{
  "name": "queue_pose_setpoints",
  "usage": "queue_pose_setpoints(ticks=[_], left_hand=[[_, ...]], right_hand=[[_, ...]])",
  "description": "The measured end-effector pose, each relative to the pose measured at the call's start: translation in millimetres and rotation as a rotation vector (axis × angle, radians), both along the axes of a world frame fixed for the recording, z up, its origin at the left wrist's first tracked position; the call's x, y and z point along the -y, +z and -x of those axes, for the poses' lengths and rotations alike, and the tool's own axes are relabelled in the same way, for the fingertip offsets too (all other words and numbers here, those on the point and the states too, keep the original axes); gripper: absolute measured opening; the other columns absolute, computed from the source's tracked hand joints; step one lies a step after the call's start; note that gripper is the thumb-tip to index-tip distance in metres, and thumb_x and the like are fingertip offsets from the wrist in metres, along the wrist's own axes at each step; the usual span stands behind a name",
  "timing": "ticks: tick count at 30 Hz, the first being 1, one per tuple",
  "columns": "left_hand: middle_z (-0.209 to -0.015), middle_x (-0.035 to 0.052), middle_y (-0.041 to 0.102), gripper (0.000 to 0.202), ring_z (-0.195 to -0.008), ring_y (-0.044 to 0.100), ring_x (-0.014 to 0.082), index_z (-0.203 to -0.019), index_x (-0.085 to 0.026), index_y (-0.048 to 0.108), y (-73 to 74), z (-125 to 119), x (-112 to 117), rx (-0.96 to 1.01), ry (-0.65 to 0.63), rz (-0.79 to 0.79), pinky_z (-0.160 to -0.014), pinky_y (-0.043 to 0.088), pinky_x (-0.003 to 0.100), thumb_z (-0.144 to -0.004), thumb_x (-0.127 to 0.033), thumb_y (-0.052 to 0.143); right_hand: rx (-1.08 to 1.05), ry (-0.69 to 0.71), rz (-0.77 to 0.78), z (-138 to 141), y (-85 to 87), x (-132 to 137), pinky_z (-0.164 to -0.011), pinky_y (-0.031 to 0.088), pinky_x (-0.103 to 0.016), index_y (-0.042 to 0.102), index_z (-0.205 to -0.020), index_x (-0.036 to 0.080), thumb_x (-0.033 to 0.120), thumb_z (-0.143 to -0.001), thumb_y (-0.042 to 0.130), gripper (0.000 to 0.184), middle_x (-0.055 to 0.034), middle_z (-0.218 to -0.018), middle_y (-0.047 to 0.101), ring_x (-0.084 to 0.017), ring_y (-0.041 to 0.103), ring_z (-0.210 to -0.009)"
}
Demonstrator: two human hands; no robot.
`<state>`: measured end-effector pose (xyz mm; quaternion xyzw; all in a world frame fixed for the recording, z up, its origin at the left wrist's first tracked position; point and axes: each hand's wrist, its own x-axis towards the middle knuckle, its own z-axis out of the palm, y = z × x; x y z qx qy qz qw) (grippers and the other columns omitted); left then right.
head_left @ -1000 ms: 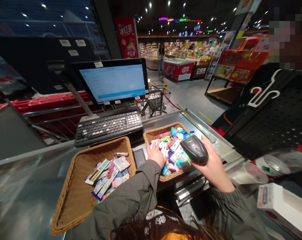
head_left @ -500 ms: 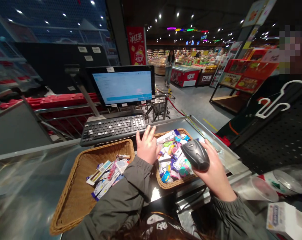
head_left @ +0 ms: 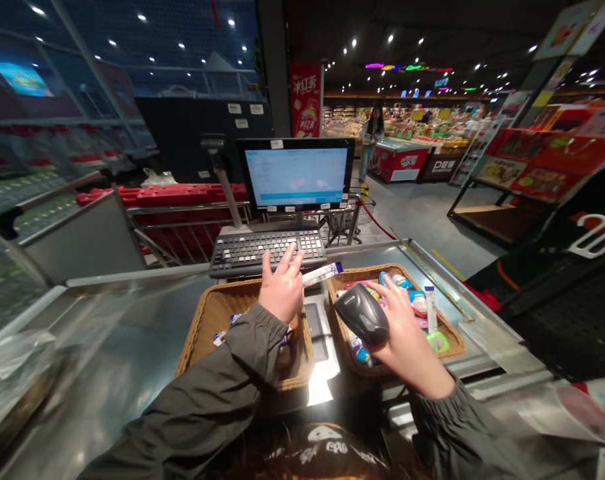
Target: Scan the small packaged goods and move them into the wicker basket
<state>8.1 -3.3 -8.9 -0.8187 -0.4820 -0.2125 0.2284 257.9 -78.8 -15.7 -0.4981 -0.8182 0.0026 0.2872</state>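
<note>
In my left hand point(head_left: 281, 288) a slim white-and-purple packet point(head_left: 323, 274) is gripped at the thumb side, with the other fingers stretched out. This hand hovers over the far right corner of the left wicker basket point(head_left: 195, 333), close to the keyboard point(head_left: 262, 250). A black handheld barcode scanner point(head_left: 363, 315) sits in my right hand point(head_left: 405, 333), above the right wicker basket point(head_left: 455, 337). Small colourful wrapped items point(head_left: 418, 303) fill much of that basket, partly hidden by the hand and scanner. Some packets point(head_left: 219, 338) lie in the left basket, mostly behind my left forearm.
A lit monitor point(head_left: 297, 177) stands behind the keyboard on the metal counter point(head_left: 127, 320). Clear plastic point(head_left: 17, 360) lies at the counter's left. White hangers point(head_left: 595, 237) are at the right. A person point(head_left: 371, 140) stands beyond, near a red freezer point(head_left: 402, 160).
My left hand, with the packet, has moved from the right basket's edge towards the left basket. The scanner stays in my right hand over the right basket. The view has turned left.
</note>
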Motion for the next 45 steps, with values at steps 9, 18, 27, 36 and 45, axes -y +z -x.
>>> queue_pose_setpoints(ticks=[9,18,27,36,45], left_hand=[[-0.144,0.011,0.053,0.025,-0.144,0.032,0.0309,-0.089,-0.018,0.075,2.3,66.8,12.8,-0.062,0.079,0.004,-0.118,-0.01,0.063,-0.085,-0.013,0.051],[-0.14,0.0131,0.056,0.028,-0.144,0.032,0.0318,-0.095,-0.016,0.075,2.0,112.3,20.7,-0.027,0.077,0.027,-0.118,-0.006,0.066,-0.083,-0.012,0.05],[-0.141,0.0132,0.056,0.03,-0.145,0.03,0.0318,-0.099,-0.015,0.075,-9.4,149.6,18.8,-0.058,0.084,0.068,-0.118,-0.004,0.066,-0.082,-0.012,0.05],[-0.129,0.0178,0.063,0.029,-0.14,0.035,0.0335,-0.093,-0.014,0.077,-43.1,175.4,8.8,-0.116,0.099,0.253,-0.118,0.007,0.064,-0.079,-0.014,0.052],[-0.103,0.0178,0.072,0.02,-0.124,0.051,0.0373,-0.082,-0.015,0.076,-93.2,173.2,24.6,-0.242,0.076,0.767,-0.116,0.014,0.06,-0.067,-0.025,0.068]], right_hand=[[0.018,0.13,0.007,64.8,-2.2,-4.1,-0.115,0.022,-0.066,0.058,-0.123,0.018,0.02,-0.073,0.059,0.049,-0.0155,-0.141,0.048,-0.039,0.024,-0.145],[0.039,0.159,0.083,106.8,-3.1,4.0,-0.114,0.018,-0.069,0.061,-0.119,0.018,0.019,-0.07,0.06,0.05,-0.0159,-0.139,0.05,-0.041,0.027,-0.143],[0.014,0.093,0.088,130.3,-3.3,10.8,-0.114,0.02,-0.068,0.062,-0.114,0.016,0.02,-0.068,0.062,0.046,-0.018,-0.139,0.049,-0.041,0.025,-0.144],[0.019,0.057,0.085,136.0,-4.0,13.7,-0.114,0.023,-0.065,0.061,-0.113,0.017,0.025,-0.07,0.065,0.044,-0.0175,-0.139,0.049,-0.041,0.028,-0.142],[0.041,0.048,0.091,137.0,-5.0,13.7,-0.112,0.025,-0.067,0.06,-0.115,0.018,0.025,-0.071,0.063,0.045,-0.0167,-0.139,0.05,-0.041,0.03,-0.141]])
